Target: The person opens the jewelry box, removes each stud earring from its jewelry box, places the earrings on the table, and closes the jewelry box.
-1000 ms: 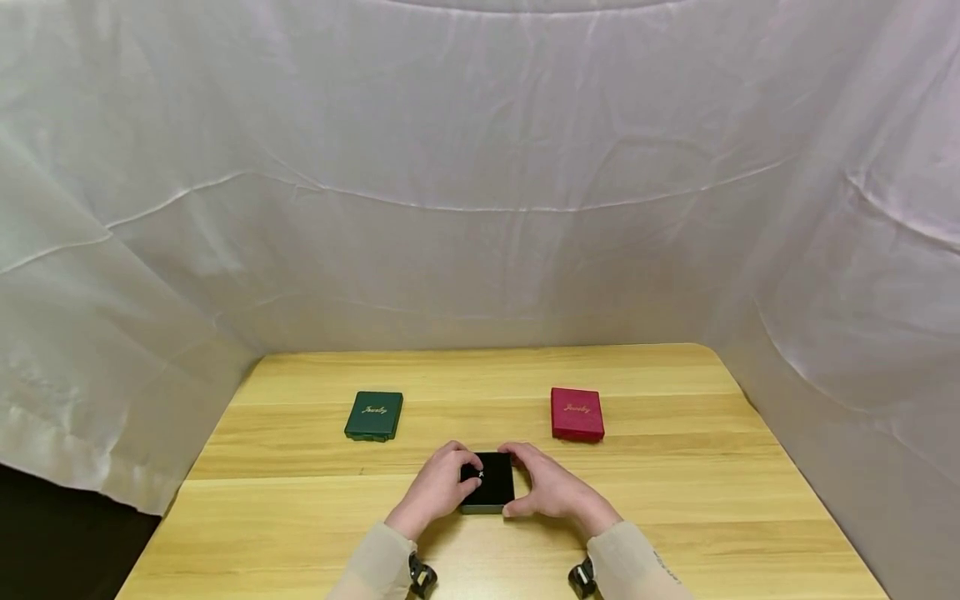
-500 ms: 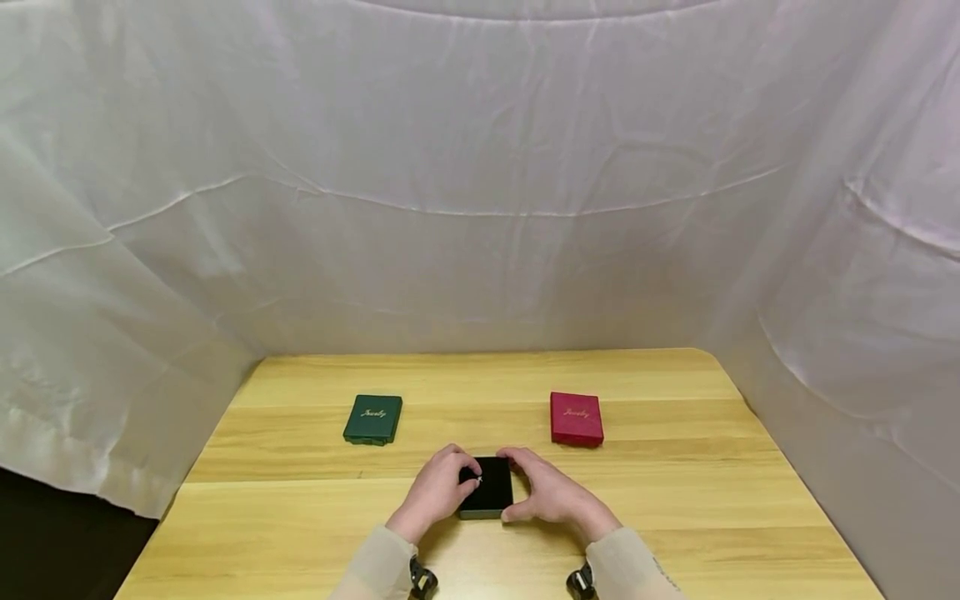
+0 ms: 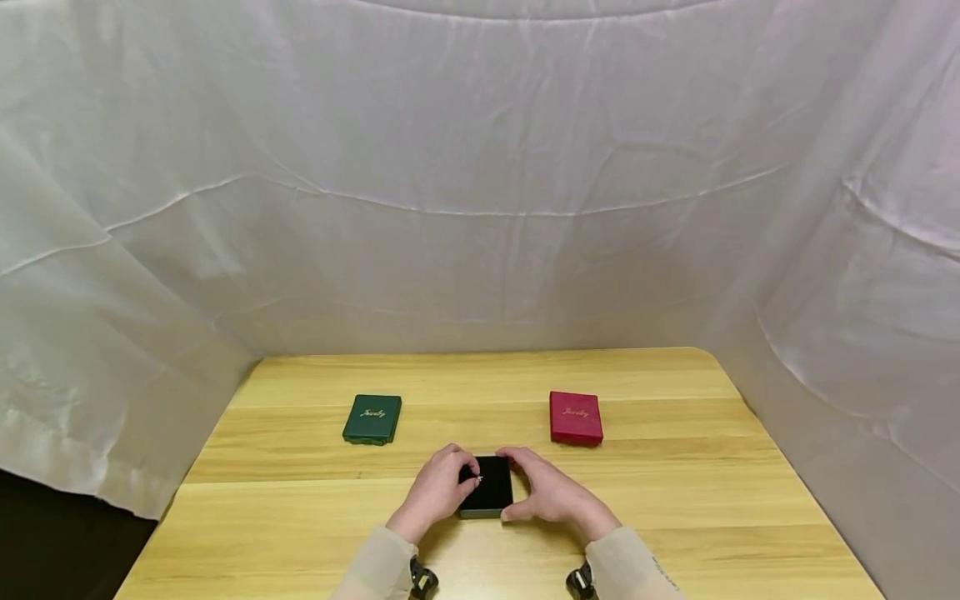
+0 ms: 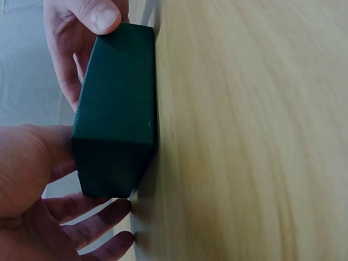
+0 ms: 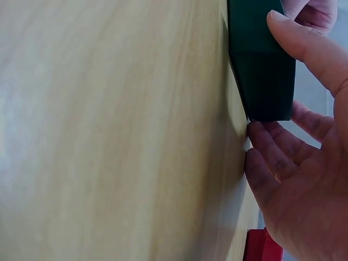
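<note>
An uncovered dark green jewelry box [image 3: 483, 514] sits on the table between my hands, its top filled by a black pad [image 3: 497, 483]. My left hand [image 3: 437, 487] reaches over the left side, thumb and index finger pinching a small silvery piece of jewelry [image 3: 480, 478] at the pad; its exact kind is too small to tell. On the right, my right hand [image 3: 551, 492] holds the box, with its thumb at the near corner and index finger at the far corner. In the right wrist view, its thumb lies on the green wall [image 5: 261, 81] and the other fingers spread below.
Behind the hands to the left lies a flat green box or lid [image 3: 372, 418] with gold "Jewelry" lettering. A matching red one [image 3: 576, 418] lies back right. The wooden table [image 3: 675, 483] ends at pale curtains [image 3: 480, 275] on several sides.
Both hands keep nearly the same places at the box, with only slight finger motion. The whole view has shifted slightly, so everything appears a little lower than one second ago.
</note>
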`<action>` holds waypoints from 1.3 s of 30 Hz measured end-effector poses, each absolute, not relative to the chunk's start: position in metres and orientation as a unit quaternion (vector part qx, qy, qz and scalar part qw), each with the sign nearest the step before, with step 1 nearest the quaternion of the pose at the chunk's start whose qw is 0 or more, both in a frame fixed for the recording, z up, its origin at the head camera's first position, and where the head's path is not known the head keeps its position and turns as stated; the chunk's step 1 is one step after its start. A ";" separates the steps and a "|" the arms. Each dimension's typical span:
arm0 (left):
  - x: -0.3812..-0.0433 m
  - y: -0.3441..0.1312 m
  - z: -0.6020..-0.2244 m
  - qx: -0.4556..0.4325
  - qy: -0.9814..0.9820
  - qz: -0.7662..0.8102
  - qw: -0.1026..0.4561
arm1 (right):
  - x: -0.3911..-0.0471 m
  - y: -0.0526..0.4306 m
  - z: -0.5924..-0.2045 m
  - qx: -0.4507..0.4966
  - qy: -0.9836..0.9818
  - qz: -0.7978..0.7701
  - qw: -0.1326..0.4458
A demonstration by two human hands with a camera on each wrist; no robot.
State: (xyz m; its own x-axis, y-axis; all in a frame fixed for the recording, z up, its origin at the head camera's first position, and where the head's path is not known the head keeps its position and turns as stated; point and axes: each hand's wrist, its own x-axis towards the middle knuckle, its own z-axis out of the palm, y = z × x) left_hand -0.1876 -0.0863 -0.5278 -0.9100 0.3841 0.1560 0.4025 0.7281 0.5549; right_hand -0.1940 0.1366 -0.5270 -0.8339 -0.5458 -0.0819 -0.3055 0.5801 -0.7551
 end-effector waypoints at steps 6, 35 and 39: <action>-0.188 -0.086 -0.527 -0.216 -0.928 -0.304 0.010 | -0.195 0.137 -0.528 -0.245 0.877 -0.383 0.154; -0.186 -0.084 -0.528 -0.209 -0.933 -0.293 0.022 | -0.194 0.137 -0.527 -0.239 0.878 -0.383 0.156; -0.184 -0.085 -0.528 -0.212 -0.930 -0.301 0.020 | -0.194 0.137 -0.527 -0.239 0.877 -0.386 0.156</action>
State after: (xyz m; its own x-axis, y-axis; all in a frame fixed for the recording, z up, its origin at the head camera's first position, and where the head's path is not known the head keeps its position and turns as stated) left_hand -0.1841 -0.0849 -0.5280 -0.9096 0.3818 0.1640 0.4055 0.7289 0.5517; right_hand -0.1943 0.1367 -0.5265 -0.8366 -0.5404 -0.0898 -0.2987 0.5875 -0.7521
